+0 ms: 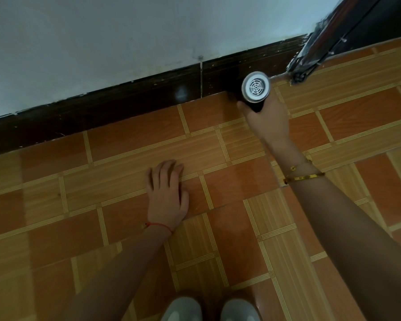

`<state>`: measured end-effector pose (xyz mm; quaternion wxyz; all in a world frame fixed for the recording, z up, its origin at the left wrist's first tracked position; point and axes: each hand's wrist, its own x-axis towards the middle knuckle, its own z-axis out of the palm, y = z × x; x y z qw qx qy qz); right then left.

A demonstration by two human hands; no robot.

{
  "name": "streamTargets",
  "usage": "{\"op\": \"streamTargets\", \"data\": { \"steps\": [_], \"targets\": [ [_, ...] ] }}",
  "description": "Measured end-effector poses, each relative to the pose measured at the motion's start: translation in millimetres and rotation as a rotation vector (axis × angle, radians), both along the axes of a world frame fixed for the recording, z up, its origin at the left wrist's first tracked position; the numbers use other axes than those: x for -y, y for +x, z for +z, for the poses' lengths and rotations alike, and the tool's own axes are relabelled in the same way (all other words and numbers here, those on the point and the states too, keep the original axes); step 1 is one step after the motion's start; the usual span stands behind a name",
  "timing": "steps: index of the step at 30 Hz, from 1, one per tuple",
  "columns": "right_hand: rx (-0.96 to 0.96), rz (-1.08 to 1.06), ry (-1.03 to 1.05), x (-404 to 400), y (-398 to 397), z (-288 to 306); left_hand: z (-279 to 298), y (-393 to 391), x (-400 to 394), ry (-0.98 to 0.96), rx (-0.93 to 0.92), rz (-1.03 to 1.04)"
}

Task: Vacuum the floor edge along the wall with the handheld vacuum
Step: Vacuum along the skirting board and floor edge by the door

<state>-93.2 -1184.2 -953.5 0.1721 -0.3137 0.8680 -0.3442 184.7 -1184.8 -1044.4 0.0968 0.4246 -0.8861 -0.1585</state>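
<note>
I see one handheld vacuum, a dark barrel with a round white vented end cap facing the camera, its far end pointed down at the seam where the floor meets the dark baseboard; the nozzle itself is hidden behind the body. The right hand has its grip wrapped round the barrel from below, thumb on the left side, fingers curled behind where I cannot count them. Two thin gold bracelets sit on that wrist. The left hand lies flat on the tiles, well apart from the vacuum, fingers straight and close together, holding nothing; one red string circles its wrist. Above the baseboard runs one pale wall. At the upper right, one metal door frame meets the floor just beside the vacuum. At the bottom edge I count two grey shoe tips on the orange and tan tiles
</note>
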Motion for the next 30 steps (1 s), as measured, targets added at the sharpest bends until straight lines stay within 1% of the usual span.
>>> {"op": "streamTargets", "data": {
  "steps": [6,12,18,23,26,30],
  "targets": [
    [-0.026,0.21,0.032,20,41,-1,0,1,0,-0.008,-0.009,0.001],
    [-0.044,0.346,0.026,33,73,1,0,0,0,-0.015,-0.008,0.008],
    [-0.064,0.492,0.093,53,100,0,0,0,1,-0.018,-0.005,0.003],
    [0.005,0.419,0.051,45,77,0,0,0,0,-0.013,-0.001,0.007],
    [0.034,0.312,0.051,32,53,-2,-1,0,0,-0.014,0.002,0.009],
    [0.027,0.166,0.051,15,20,-6,-2,0,0,-0.023,-0.004,0.009]
  ]
}}
